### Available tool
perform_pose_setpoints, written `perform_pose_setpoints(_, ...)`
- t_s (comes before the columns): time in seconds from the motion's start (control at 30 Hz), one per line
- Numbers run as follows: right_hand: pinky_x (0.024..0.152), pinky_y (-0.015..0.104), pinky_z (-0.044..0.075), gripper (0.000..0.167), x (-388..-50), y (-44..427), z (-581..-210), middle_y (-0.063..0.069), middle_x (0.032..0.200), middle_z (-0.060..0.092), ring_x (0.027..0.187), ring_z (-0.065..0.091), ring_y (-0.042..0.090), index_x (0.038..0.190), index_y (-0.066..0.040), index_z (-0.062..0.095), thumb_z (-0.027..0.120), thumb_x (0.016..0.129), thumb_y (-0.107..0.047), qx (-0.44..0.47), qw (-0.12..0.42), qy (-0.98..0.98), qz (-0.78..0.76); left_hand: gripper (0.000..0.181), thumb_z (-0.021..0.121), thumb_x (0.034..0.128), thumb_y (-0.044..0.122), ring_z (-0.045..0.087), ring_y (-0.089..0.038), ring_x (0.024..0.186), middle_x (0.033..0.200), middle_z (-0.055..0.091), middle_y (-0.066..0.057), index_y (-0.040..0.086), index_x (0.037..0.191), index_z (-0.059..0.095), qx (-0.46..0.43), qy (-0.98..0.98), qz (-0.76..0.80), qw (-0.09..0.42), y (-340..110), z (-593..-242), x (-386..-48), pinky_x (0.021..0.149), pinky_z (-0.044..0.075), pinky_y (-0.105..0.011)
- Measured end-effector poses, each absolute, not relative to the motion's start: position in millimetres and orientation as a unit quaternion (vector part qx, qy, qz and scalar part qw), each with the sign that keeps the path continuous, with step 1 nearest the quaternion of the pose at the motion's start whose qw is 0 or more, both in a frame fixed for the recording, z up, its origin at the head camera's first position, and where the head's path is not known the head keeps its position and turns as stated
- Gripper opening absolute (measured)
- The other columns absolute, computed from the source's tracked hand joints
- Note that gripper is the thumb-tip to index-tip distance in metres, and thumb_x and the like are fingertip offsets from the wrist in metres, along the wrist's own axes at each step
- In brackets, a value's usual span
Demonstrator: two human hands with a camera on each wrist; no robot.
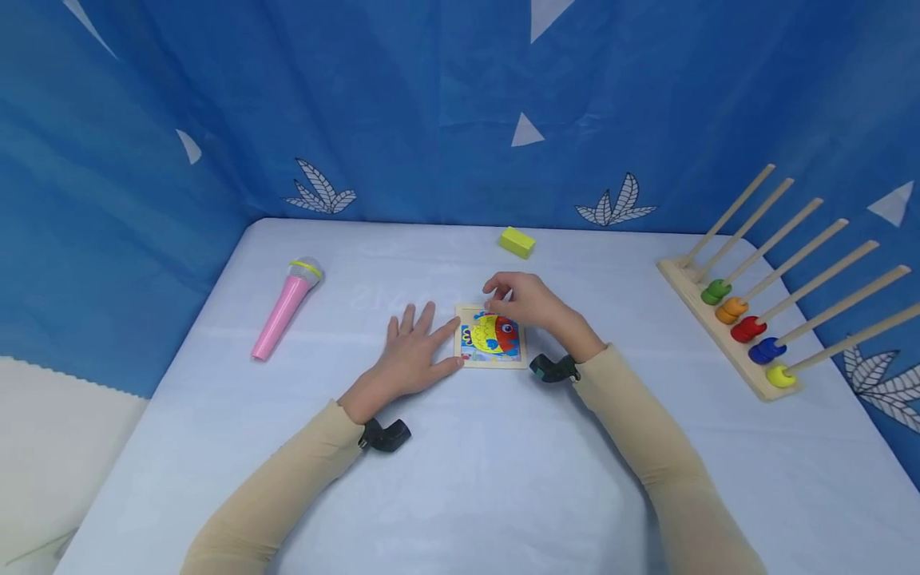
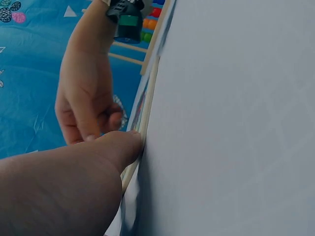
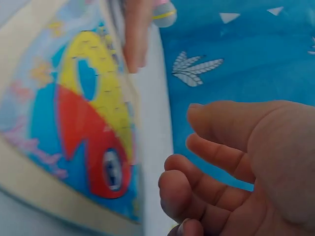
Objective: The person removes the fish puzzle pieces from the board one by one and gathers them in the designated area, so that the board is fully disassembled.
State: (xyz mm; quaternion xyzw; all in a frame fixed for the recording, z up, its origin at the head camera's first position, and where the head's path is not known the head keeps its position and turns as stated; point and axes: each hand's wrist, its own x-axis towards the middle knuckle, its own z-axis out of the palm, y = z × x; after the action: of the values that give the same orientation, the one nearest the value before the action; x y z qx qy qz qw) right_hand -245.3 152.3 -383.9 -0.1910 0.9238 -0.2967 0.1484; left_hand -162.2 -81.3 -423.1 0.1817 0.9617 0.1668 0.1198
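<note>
A small square wooden puzzle board (image 1: 491, 363) with a red and yellow fish picture lies mid-table. In the right wrist view the fish (image 3: 101, 105) appears large and slightly blurred. My left hand (image 1: 411, 355) is spread palm down at the board's left side, its thumb and index finger touching the frame; the left wrist view has that thumb (image 2: 125, 147) on the frame's edge. Over the board's upper right edge is my right hand (image 1: 528, 302), with fingers loosely bent. A gap shows between its thumb (image 3: 216, 120) and fingers, with nothing held in it.
Behind the board is a yellow-green block (image 1: 517, 243). A pink toy microphone (image 1: 282, 313) lies at the left. Along the right side stands a wooden peg rack (image 1: 719, 331) with tall rods and coloured beads. Blue cloth (image 1: 402, 104) hangs behind the white table (image 1: 460, 495).
</note>
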Motion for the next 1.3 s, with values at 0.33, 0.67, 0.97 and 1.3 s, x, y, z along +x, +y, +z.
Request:
perform_pose_setpoints(0.33,0.068,0.025,0.048,0.022,-242.1,151.8,-398.5,0.006,0.085,0.062,0.076,0.057,0.019,0.107,-0.01,0.069,0.076,0.092,-0.024,-0.185,0.163,0.93,-0.271,0.073,0.055,0.0977,0.056,0.001,-0.052,0.157,0.172,0.011,-0.021,0.026,0.161,0.034,0.186,0.962,0.165,0.114,-80.3,-422.7,-162.0,0.121,0.005,-0.074)
perform_pose_setpoints(0.67,0.071,0.028,0.046,0.029,-238.0,146.2,-401.4,0.005,0.085,0.061,0.084,0.056,0.021,0.106,-0.011,0.07,0.081,0.087,-0.028,-0.191,0.154,0.94,-0.237,0.074,0.056,0.0973,0.055,0.002,-0.054,0.156,0.171,0.012,-0.022,0.024,0.16,0.034,0.187,0.961,0.168,0.116,-80.3,-421.7,-161.1,0.12,0.006,-0.075)
perform_pose_setpoints(0.97,0.075,0.028,0.047,0.031,-236.4,142.7,-398.5,0.006,0.088,0.062,0.087,0.056,0.021,0.109,-0.009,0.071,0.081,0.087,-0.028,-0.188,0.152,0.945,-0.221,0.074,0.056,0.0969,0.056,0.003,-0.053,0.156,0.171,0.013,-0.022,0.025,0.16,0.035,0.185,0.962,0.166,0.112,-80.5,-422.6,-161.7,0.12,0.007,-0.074)
perform_pose_setpoints(1.3,0.075,0.028,0.047,0.031,-237.4,143.4,-399.7,0.005,0.089,0.063,0.087,0.056,0.021,0.109,-0.01,0.071,0.081,0.087,-0.029,-0.184,0.154,0.946,-0.218,0.074,0.057,0.0968,0.056,0.002,-0.053,0.156,0.171,0.012,-0.021,0.025,0.16,0.035,0.186,0.962,0.168,0.111,-80.3,-423.8,-161.9,0.12,0.006,-0.074)
